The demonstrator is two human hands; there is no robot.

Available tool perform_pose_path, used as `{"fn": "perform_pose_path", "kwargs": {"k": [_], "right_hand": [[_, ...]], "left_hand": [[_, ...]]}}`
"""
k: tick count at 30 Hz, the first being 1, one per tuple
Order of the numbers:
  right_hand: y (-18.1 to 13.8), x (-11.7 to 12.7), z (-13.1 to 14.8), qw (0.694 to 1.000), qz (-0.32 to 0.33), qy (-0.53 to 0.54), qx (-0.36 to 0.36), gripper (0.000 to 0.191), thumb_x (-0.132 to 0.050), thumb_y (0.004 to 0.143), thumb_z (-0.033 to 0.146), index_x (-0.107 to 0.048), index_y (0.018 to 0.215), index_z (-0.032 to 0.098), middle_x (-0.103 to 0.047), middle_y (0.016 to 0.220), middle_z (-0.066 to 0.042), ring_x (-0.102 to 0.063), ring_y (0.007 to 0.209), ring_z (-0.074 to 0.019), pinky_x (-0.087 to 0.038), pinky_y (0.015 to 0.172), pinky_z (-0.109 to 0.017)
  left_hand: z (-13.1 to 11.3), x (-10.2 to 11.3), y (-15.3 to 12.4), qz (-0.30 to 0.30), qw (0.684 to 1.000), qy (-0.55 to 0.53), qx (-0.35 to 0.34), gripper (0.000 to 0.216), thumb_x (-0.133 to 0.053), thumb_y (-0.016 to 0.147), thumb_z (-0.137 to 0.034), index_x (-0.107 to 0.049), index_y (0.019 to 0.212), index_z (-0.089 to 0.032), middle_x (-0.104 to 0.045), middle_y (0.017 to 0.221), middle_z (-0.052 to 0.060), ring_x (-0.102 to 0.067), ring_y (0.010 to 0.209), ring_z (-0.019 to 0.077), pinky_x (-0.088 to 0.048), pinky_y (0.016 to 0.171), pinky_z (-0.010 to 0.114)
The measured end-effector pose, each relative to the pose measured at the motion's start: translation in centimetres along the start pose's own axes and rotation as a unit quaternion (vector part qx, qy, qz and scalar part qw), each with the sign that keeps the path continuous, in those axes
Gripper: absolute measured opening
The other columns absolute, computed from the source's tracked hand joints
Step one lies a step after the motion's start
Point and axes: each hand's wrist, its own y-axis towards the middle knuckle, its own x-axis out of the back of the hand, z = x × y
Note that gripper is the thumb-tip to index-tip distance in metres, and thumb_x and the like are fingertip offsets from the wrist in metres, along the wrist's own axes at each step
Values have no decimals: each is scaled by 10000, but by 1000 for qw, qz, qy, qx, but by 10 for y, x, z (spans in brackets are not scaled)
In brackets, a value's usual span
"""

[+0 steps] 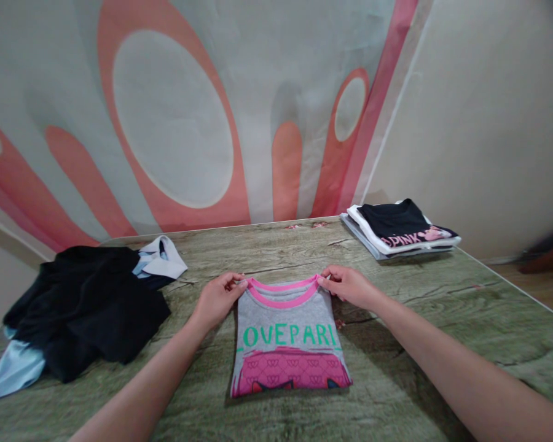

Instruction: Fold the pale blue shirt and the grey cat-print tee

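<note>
A grey T-shirt (pixel 288 316) with a pink neckband, green lettering and a pink print is folded into a neat near-rectangle in front of me. Its collar points away from me. At the collar's left corner, my left hand (pixel 219 299) pinches the cloth between thumb and fingers. My right hand (pixel 349 286) pinches the opposite corner of the collar in the same way. The shirt's lower part rests on the table, and its back layers are hidden underneath.
On the left lies a loose heap of black clothing (pixel 92 307) with light blue and white pieces sticking out. A stack of folded shirts (pixel 396 230), a black one on top, sits at the back right. The wood-patterned table (pixel 276 423) ends at a patterned wall covering (pixel 262 92).
</note>
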Motion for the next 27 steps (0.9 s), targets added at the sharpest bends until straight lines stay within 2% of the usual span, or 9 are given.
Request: {"fn": "perform_pose_path", "kwargs": {"k": [6,12,15,19,21,25,27], "right_hand": [[-2,1,3,999,-13,-33,-2,402,-528,856,585,-606,820,193,-518,554,49,-446,449,-98,-308,448,-216],[-3,1,4,1000,-11,-16,-7,363,-545,858,553,-549,795,195,-518,521,57,-487,459,-114,-332,482,-230],[-3,1,4,1000,-6,7,-6,333,-567,848,524,-550,840,192,-538,550,56,-498,468,-113,-341,491,-230],[-2,3,5,999,3,54,4,312,-590,843,490,-544,886,184,-576,642,40,-514,496,-99,-357,494,-218],[-1,3,5,997,5,75,2,320,-593,842,493,-542,902,183,-571,639,42,-501,487,-91,-343,472,-208],[0,1,1,997,14,79,-19,359,-591,835,527,-566,915,179,-530,562,59,-449,436,-82,-282,416,-194],[0,0,0,996,16,79,-27,370,-593,831,534,-579,922,176,-532,557,57,-439,426,-77,-263,403,-191]], "left_hand": [[-1,-2,-1,23,997,-65,35,405,-603,793,-574,-636,842,-173,-618,677,-5,-535,532,137,-400,508,231],[-1,-1,-1,42,990,-120,58,403,-623,768,-529,-586,953,-173,-573,634,-36,-491,491,119,-365,430,209],[-2,0,-1,49,988,-130,60,419,-608,776,-501,-545,1031,-175,-571,610,-49,-475,460,116,-359,416,209],[0,0,0,56,986,-138,74,398,-578,803,-498,-535,1026,-171,-551,600,-58,-444,435,101,-345,419,204],[3,0,1,53,988,-129,64,379,-576,806,-490,-568,1007,-169,-566,631,-43,-468,476,107,-353,443,205],[6,0,4,5,999,-48,-1,350,-609,787,-467,-651,962,-166,-626,715,-1,-548,626,148,-412,559,236],[7,0,4,3,999,-37,0,364,-611,789,-490,-665,948,-167,-628,697,0,-553,625,155,-414,569,244]]}}
